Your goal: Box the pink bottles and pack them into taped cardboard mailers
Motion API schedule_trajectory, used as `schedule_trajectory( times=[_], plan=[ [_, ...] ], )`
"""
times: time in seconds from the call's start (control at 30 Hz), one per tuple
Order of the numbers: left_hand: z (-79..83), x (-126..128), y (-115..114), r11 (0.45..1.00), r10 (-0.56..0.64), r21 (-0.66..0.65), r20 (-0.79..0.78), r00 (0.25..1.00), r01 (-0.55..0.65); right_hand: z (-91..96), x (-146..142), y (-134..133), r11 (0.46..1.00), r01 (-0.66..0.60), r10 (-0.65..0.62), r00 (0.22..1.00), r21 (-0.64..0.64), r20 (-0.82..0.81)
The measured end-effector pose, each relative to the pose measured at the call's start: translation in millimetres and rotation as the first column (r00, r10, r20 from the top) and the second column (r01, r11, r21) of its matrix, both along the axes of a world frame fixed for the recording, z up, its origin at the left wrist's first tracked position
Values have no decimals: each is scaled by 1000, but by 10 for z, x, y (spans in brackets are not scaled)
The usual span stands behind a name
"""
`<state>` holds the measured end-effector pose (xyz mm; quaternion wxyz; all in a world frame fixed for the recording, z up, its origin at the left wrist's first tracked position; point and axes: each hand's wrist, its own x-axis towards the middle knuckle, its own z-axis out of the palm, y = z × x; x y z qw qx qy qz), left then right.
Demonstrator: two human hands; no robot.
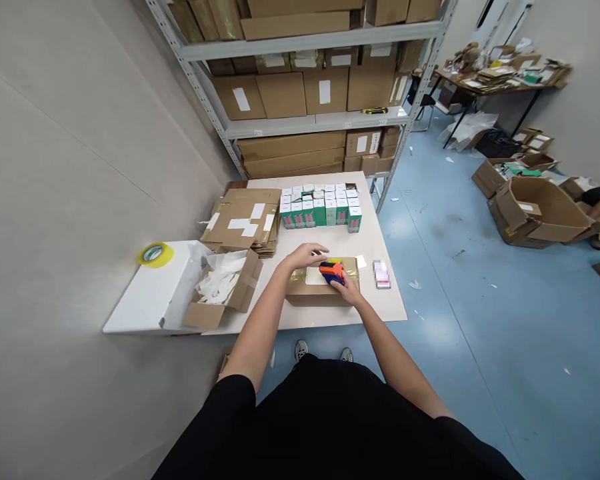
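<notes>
Left hand: open, flat on the box top.
Right hand: closed around the dispenser, on the box.
Cartons: behind the box.

Bright, even indoor light falls from above, leaving only faint, soft shadows on the surface. A pale sheen lies on the blue floor beside it. Wide-angle distortion bows the shelf uprights and stretches the wall at the left edge. A small pinkish patch is pixelated.
</notes>
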<state>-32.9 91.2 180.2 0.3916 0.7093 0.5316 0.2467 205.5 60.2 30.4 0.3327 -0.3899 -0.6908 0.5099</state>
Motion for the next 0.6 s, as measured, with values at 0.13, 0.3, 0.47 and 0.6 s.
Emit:
schedule_trajectory(
  times=[0.13,0.3,0.47,0.6],
  plan=[
    [6,61,31,998,-38,-57,-4,999,38,23,23,0,997,-2,2,1000,-78,-4],
    [0,97,-30,998,26,-50,11,1000,-25,55,38,-2,995,-17,17,1000,-96,-4],
    [39,86,-49,998,47,-29,-21,999,-48,71,27,7,996,-29,25,999,-86,-46],
    [13,82,-10,999,24,-35,-16,1000,-25,93,19,2,996,-34,30,998,-81,-51]
  ],
)
